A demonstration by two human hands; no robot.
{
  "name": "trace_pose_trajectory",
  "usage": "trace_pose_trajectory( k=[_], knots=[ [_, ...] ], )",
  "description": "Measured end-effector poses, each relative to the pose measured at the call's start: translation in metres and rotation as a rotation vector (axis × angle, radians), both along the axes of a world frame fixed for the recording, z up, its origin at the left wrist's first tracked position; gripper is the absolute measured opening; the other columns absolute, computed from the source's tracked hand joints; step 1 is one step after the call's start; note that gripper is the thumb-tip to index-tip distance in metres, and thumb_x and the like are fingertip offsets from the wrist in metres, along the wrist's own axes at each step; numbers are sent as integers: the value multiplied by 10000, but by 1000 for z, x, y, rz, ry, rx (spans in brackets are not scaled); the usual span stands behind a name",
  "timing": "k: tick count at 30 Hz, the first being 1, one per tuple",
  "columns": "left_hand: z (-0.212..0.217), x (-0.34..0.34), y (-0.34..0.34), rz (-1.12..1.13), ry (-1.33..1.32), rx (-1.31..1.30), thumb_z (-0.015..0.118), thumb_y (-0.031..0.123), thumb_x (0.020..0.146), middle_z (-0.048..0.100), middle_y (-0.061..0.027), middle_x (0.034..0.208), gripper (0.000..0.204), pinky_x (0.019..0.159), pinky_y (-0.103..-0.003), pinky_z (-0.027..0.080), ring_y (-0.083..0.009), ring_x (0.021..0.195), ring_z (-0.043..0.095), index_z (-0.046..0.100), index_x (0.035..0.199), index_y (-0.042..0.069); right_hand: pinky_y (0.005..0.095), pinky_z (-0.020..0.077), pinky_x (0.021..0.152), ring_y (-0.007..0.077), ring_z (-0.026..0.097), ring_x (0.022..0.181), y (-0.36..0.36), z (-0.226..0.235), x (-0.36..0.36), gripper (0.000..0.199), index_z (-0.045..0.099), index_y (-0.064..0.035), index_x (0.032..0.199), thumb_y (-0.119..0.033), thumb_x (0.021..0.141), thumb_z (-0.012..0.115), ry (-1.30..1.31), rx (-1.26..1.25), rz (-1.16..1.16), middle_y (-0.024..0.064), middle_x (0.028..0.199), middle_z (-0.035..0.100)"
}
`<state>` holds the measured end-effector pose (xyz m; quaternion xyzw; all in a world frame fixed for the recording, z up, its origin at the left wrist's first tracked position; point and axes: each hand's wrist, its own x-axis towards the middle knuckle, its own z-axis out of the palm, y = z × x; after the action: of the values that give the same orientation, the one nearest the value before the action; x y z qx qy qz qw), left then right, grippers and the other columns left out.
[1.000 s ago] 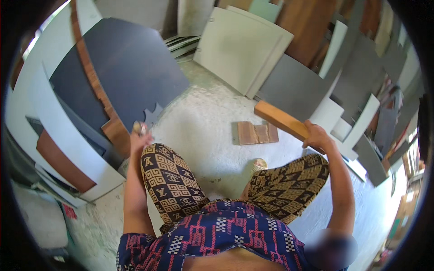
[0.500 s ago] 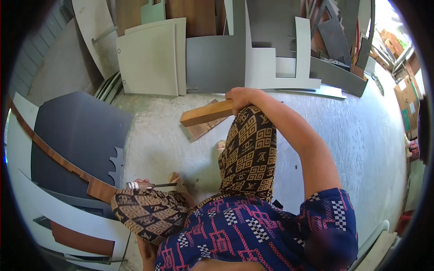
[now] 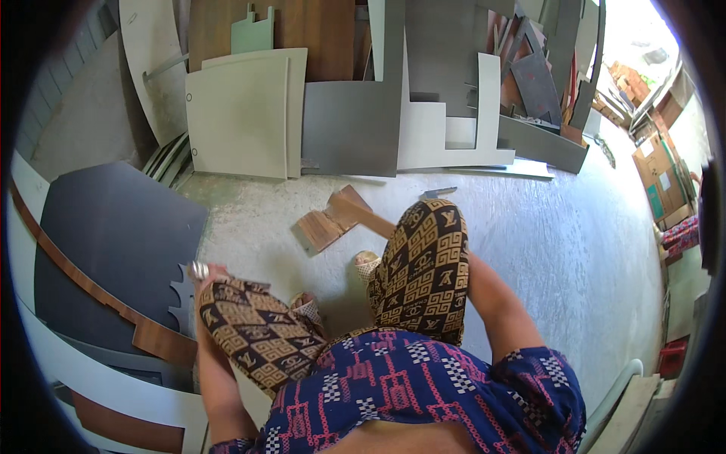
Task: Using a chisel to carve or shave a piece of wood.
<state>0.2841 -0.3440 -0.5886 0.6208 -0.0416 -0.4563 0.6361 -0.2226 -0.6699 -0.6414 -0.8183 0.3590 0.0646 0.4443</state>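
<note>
My left hand (image 3: 212, 274) is beside my left knee, closed around a chisel whose silver end (image 3: 198, 270) sticks out past the fingers. Most of the chisel's shaft is hidden by the hand and knee. My right forearm (image 3: 499, 303) runs down behind my right knee, which hides the hand. A wooden block (image 3: 367, 218) slants out from behind that knee. Its far end is over a brown board (image 3: 321, 229) on the floor. Whether my right hand holds the block cannot be seen.
A small blue-grey tool (image 3: 439, 193) lies on the floor beyond my right knee. Cut panels (image 3: 242, 121) lean along the far wall. Dark sheets (image 3: 113, 242) stand at the left. At the right are a cardboard box (image 3: 658, 178) and part of another person's patterned clothing (image 3: 681, 236).
My right hand has gone from the top of my right knee to behind it. The block's visible end has tilted downward. My left hand has come up beside my left knee with the chisel.
</note>
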Motion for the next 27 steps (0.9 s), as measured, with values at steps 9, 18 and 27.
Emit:
trace_pose_trajectory(
  k=[9, 18, 27],
  knots=[
    [139, -10, -191, -623, -548, 89, 683, 333, 890, 642, -37, 827, 312, 463, -243, 459, -93, 610, 587, 565, 1066, 104, 380, 530, 713, 248, 664, 800, 2, 58, -85, 312, 694, -13, 941, -246, 740, 749, -353, 226, -751, 153, 899, 697],
    [109, -62, -256, -696, -692, 109, 768, 257, 817, 629, -40, 708, 267, 390, -247, 411, -108, 519, 571, 610, 916, 66, 349, 497, 644, 186, 620, 735, 3, 89, -130, 223, 658, 18, 826, -146, 715, 759, -26, -64, -1025, 124, 796, 659],
    [14, -111, -276, -510, -543, 153, 786, 217, 795, 675, -70, 761, 248, 449, -241, 488, -107, 572, 607, 647, 865, 24, 311, 546, 771, 198, 647, 852, -30, 261, -55, 512, 561, -35, 1227, -88, 727, 660, -836, -92, -909, 111, 997, 639]
  ],
)
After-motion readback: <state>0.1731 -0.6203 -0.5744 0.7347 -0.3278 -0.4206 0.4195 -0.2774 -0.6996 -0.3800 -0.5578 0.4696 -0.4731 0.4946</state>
